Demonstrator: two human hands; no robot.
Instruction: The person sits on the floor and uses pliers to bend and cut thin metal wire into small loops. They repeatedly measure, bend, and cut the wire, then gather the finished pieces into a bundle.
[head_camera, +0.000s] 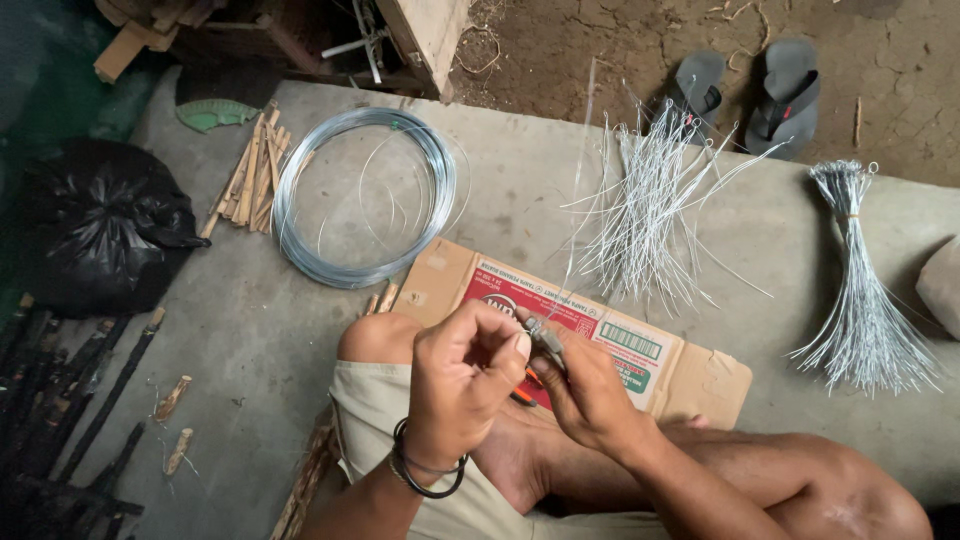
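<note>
My left hand (462, 380) is closed above my knee, its fingertips pinching a thin wire that rises toward the loose wire pile. My right hand (585, 395) grips small pliers (545, 340) with orange handles, their jaws meeting the wire at my left fingertips. Both hands hover over a flattened cardboard box (660, 365) with a red printed panel. I sit cross-legged on a concrete slab (250, 320).
A coil of steel wire (360, 195) lies on the slab behind the box. A loose pile of cut wires (640, 215) and a tied wire bundle (862, 290) lie to the right. Wooden sticks (250, 175), a black plastic bag (95, 225), and grey sandals (750, 95) surround them.
</note>
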